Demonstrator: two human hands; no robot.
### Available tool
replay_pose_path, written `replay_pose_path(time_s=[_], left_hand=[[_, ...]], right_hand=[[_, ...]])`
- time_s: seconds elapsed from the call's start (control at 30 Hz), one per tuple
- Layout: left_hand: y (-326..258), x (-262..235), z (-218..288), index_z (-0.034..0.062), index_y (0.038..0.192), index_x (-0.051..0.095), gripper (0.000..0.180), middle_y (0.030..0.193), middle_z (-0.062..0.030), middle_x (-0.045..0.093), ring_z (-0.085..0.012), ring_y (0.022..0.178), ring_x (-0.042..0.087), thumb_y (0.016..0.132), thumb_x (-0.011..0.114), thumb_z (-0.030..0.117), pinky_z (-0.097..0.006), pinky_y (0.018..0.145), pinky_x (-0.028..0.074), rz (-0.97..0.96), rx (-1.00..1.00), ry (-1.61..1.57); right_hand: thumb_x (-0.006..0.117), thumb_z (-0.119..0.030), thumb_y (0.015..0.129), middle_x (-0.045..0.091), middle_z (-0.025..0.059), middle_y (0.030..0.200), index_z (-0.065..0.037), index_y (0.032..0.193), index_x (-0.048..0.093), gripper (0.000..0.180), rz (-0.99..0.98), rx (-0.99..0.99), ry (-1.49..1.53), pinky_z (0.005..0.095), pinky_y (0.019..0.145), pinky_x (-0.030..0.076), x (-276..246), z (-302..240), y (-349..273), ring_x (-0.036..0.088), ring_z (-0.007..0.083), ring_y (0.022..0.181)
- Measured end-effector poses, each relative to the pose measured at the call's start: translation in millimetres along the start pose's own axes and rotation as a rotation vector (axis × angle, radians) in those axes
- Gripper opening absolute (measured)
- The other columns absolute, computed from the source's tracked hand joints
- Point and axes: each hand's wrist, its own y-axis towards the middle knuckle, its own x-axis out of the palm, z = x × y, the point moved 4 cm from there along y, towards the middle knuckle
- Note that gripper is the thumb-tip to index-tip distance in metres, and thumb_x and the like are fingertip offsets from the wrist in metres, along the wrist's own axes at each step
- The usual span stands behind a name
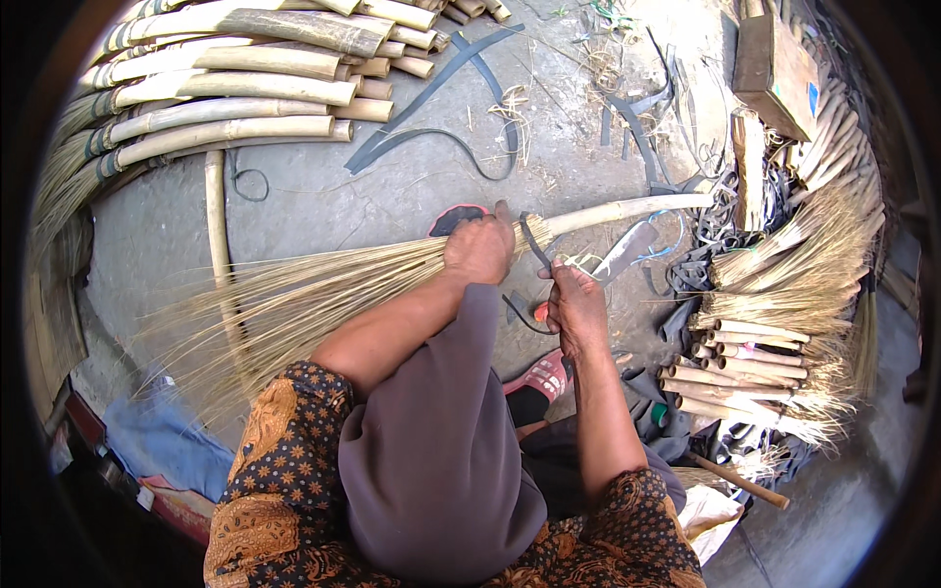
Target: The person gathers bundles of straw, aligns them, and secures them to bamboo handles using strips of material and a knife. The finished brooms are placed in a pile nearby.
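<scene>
A broom lies crosswise before me: a bundle of pale thin bristles [323, 279] fans out to the left, and a bamboo handle [632, 208] runs off to the right. My left hand [480, 247] is closed round the bristles near the handle, with one finger raised. Between its fingers and the handle, a dark rubber strip [536, 242] loops over the bristles. My right hand [573, 299] pinches that strip just below the broom, and a loose length curls beside it. A broad blade [627, 251] lies on the ground under the handle.
Finished-looking brooms with bamboo handles [235, 93] are stacked at the far left. Flat rubber strips [431, 137] lie on the concrete floor. On the right are bristle bundles [784, 265], short bamboo pieces [735, 367] and a wooden box [774, 73]. My foot in a pink sock [544, 377] is below.
</scene>
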Motion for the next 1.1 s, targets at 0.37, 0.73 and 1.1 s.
replay_pose_path(time_s=[0.37,0.73,1.1], left_hand=[[-6.6,-5.0,6.0,0.0016,0.138,0.057,0.043,0.102,-0.0226,0.076,-0.0364,0.095,0.076,0.096,0.057,0.01,-0.046,0.089,0.059,0.035,0.087,0.08],[3.8,-19.7,-3.0,0.003,0.114,0.07,0.037,0.1,-0.0234,0.076,-0.0395,0.101,0.075,0.082,0.076,0.02,-0.048,0.089,0.059,-0.111,-0.027,-0.097],[-36.1,-35.6,14.1,0.0061,0.102,0.075,0.031,0.082,0.0004,0.071,-0.0076,0.068,0.063,0.079,0.085,0.024,-0.029,0.062,0.053,-0.982,0.216,-0.797]], right_hand=[[0.063,-0.029,0.106,0.039,-0.0062,0.059,-0.002,0.1,0.065,0.028,-0.062,0.205,0.156,0.0263,0.037,0.027,-9.0,-17.4,13.5,0.031,0.0064,0.041],[0.054,-0.031,0.113,0.047,-0.0046,0.07,-0.007,0.094,0.063,0.031,-0.184,-0.224,-0.344,0.0253,0.062,0.039,-32.6,66.0,-11.6,0.042,0.0059,0.065],[0.074,-0.013,0.09,0.069,0.0136,0.09,-0.006,0.101,0.066,0.016,-0.104,-0.906,-0.696,0.0431,0.077,0.053,-11.8,37.8,54.5,0.07,0.0339,0.087]])
